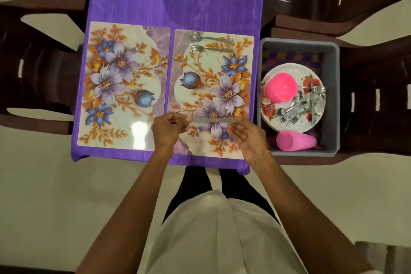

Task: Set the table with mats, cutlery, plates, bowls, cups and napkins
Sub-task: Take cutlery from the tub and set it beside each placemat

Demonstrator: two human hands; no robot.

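Both hands are kept low over the right mat (213, 93) — left hand (168, 130) pinched on a knife (211, 120), right hand (248, 138) spread open beside it.

White top, dark trousers, thin wrist bracelet (261, 155).

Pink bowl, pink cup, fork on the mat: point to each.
Pink bowl (281, 87), head view, on its upturned base.
Pink cup (295, 141), head view, on its side wall.
Fork (209, 48), head view, on its handle by the tines.
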